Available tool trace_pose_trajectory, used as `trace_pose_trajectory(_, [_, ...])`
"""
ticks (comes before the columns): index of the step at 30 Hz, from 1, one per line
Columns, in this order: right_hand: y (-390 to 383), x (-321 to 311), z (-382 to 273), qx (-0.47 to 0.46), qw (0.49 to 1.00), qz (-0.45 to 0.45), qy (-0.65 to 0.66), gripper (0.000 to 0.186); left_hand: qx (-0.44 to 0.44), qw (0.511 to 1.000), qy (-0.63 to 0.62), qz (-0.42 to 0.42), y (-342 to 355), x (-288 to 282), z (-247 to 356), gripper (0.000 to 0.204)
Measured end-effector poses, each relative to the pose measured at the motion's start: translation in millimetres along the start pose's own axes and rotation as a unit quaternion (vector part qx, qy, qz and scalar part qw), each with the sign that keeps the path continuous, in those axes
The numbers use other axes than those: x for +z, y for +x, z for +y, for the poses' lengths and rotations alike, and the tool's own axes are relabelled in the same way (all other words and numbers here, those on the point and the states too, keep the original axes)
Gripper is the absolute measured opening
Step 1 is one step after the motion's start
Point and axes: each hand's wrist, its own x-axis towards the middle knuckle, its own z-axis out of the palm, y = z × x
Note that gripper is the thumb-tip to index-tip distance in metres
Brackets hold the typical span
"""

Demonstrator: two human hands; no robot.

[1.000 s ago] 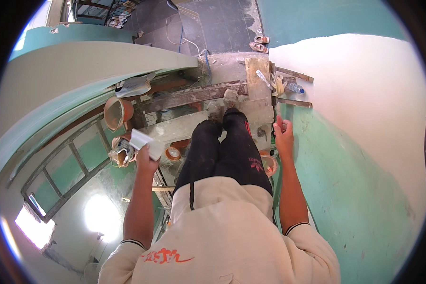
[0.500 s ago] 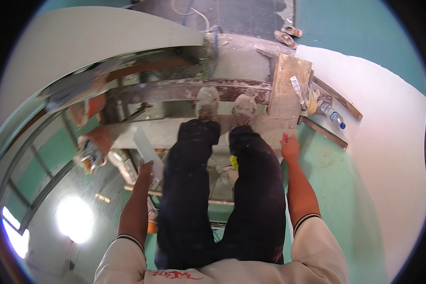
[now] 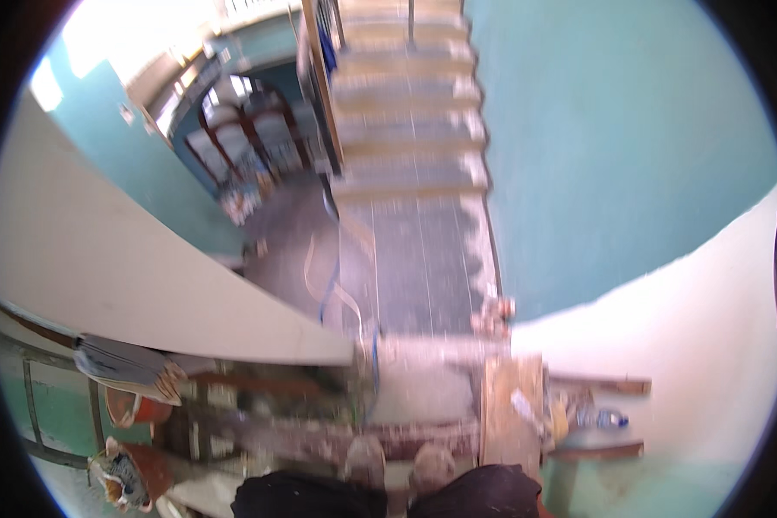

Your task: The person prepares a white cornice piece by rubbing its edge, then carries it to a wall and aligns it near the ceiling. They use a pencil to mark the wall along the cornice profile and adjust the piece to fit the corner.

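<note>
Hands out of view, grip and nearer one impossible to tell; flat tan wooden board [image 3: 499,432] lies right of dusty grey-brown shoes [image 3: 365,464], long axis pointing ahead!

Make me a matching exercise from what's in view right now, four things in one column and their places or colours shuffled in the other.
Things:
1. stairs
2. bottle
3. trousers
4. buckets

Places or colours:
A. black
B. reddish-orange, lower left
C. right of the wide board
D. top of the picture

Pairs: 1-D; 2-C; 3-A; 4-B
</note>
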Motion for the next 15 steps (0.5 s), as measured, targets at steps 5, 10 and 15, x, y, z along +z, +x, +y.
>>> trace_pose_trajectory(5, [61.5,-92.3,-15.8,-0.168,0.982,0.03,-0.076,0.046,0.064,0.988,-0.074,0.116,6.0,-29.6,78.3,0.014])
trace_pose_trajectory(10, [104.8,-174.0,-90.7,-0.135,0.921,0.326,0.168,0.058,0.151,0.953,-0.099,0.244,-43.5,-110.2,129.5,0.013])
trace_pose_trajectory(15, [155.6,-189.7,-117.4,-0.056,0.925,0.342,0.154,0.084,0.227,0.896,-0.094,0.369,-114.4,-170.5,152.6,0.012])
